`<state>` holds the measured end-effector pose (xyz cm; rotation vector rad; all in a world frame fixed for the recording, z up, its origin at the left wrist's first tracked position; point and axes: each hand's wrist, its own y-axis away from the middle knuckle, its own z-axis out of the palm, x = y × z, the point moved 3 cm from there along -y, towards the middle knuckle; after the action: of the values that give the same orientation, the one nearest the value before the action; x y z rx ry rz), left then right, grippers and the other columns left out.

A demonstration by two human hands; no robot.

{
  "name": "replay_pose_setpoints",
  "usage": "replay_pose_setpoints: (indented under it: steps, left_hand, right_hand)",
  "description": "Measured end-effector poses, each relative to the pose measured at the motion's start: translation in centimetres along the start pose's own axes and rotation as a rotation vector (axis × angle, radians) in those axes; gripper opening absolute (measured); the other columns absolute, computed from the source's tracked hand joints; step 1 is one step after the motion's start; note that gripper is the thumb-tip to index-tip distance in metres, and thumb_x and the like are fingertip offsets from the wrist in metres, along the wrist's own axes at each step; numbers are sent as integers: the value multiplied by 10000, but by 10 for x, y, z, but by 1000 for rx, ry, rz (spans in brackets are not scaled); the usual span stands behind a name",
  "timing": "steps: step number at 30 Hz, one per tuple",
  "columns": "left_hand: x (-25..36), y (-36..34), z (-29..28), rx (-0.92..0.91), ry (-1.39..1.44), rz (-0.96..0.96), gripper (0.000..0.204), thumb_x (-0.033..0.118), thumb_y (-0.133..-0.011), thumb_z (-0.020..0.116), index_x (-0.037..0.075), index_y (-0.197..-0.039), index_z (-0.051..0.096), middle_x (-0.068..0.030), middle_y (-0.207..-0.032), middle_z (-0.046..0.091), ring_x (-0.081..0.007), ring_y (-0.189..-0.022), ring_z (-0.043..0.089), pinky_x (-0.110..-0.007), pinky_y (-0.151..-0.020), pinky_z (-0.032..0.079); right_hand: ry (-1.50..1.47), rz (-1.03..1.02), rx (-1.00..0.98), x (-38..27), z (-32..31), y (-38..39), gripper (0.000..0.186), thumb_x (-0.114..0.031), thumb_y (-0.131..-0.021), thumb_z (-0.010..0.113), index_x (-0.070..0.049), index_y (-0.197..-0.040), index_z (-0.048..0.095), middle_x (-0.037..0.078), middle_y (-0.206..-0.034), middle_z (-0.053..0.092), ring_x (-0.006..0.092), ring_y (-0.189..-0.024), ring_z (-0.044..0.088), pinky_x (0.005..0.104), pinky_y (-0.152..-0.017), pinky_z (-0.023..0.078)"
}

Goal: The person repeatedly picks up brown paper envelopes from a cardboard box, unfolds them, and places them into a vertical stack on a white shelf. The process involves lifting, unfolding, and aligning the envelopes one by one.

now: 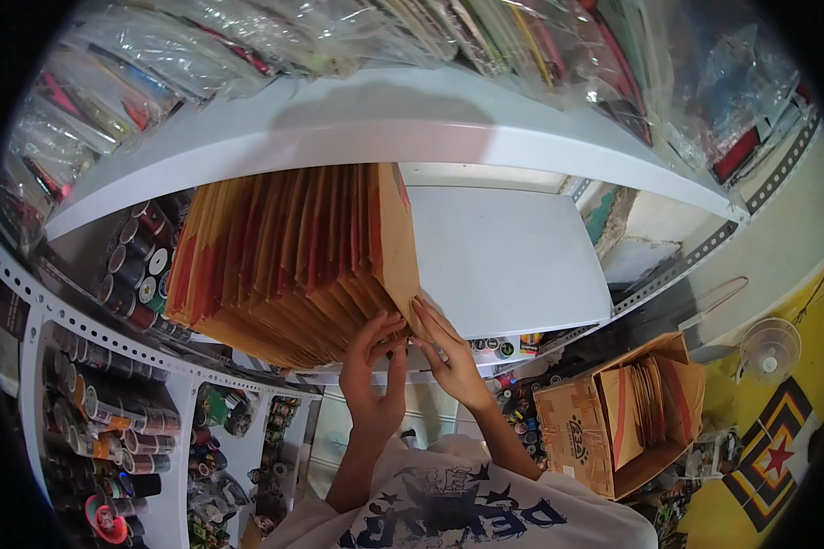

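A thick row of brown paper envelopes (284, 265), several with red bands, stands upright on the white shelf in front of me. The outermost envelope (396, 229) turns its flat brown face to the right. Against its near lower corner lies my right hand (453, 361), fingers stretched out and thumb pointing left. My left hand (375, 380) is at the near edges of the row, its fingers bent and apart from the thumb. I see nothing held in it. The two thumbs are close together, and whether the left fingertips touch the paper is hard to make out.
Overhead, an upper shelf (357, 137) carries plastic-wrapped packets (339, 37). Spools or cans (137, 247) stand left of the envelopes, with more goods on lower-left shelves (169, 366). An open cardboard box (572, 439) holding envelopes and a fan (769, 352) are at right.
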<state>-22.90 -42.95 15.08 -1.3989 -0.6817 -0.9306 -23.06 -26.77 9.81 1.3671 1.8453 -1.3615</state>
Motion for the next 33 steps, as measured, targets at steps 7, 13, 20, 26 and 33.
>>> replay_pose_setpoints:
  steps: [7,13,20,26,33]
  left_hand:
    - [-5,17,16,-1,128,66,315,27,-1098,576,-77,-1395,593,-205,-1293,698,-248,-1097,732,-379,-947,613]
    - [-5,30,89,-269,216,-46,247,34,-1106,570,-64,-1325,628,-190,-1237,703,-245,-1073,732,-379,-912,626]
    - [6,57,215,-708,309,-81,212,-4,-1089,581,-41,-1289,642,-185,-1269,701,-249,-1107,733,-375,-930,643]
    - [10,100,316,-1028,289,-103,231,-34,-1054,629,5,-1275,683,-166,-1311,711,-239,-1125,746,-351,-923,628]
    - [-10,159,427,-1360,212,-88,313,8,-1055,650,40,-1365,678,-174,-1414,651,-294,-1247,687,-373,-972,595]
  right_hand:
    - [-5,45,70,-13,-37,33,643,-1,-1018,685,-52,-1632,500,196,-1682,482,382,-1578,428,459,-1271,384]
    - [96,139,266,-17,-106,104,675,30,-988,726,-40,-1625,513,170,-1636,560,332,-1526,518,414,-1255,401]
    - [255,337,626,-28,-206,209,588,57,-983,702,-27,-1553,586,190,-1536,643,341,-1414,609,415,-1195,447]
    - [282,564,939,-31,-267,303,535,44,-997,685,-20,-1522,606,168,-1551,641,317,-1445,593,426,-1221,436]
    - [486,793,1123,-8,-315,414,454,-12,-1045,666,-37,-1497,632,173,-1465,677,323,-1362,634,390,-1091,546]
